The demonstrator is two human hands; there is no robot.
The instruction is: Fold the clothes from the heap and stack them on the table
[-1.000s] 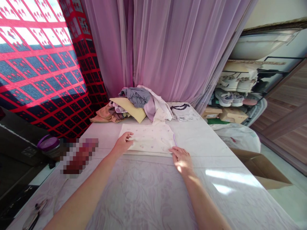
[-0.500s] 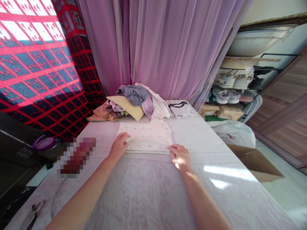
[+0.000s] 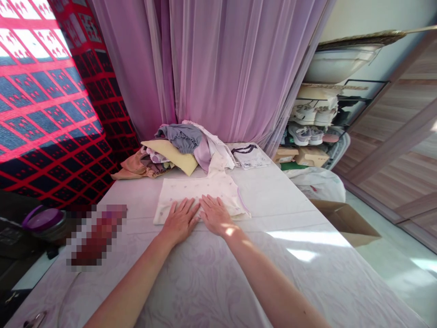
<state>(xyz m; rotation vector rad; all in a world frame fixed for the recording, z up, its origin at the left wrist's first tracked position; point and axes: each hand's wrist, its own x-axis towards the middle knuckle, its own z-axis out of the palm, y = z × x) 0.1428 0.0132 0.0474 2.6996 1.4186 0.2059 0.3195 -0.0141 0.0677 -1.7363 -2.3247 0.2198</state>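
The left hand [image 3: 180, 222] and right hand [image 3: 215, 215] lie flat side by side, both grips open, on a cream cotton garment with small pastel dots [image 3: 201, 189], spread on the white, lilac-patterned worktop [image 3: 273, 273]. Just beyond sits a heaped pile of mixed clothes [image 3: 177, 148], with a folded white printed T-shirt [image 3: 251, 156] to its right.

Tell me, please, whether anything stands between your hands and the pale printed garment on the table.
Nothing visible does: the left hand and the right hand both lie flat, directly on the pale printed garment, side by side at its near edge, with no other item between them and the cloth.
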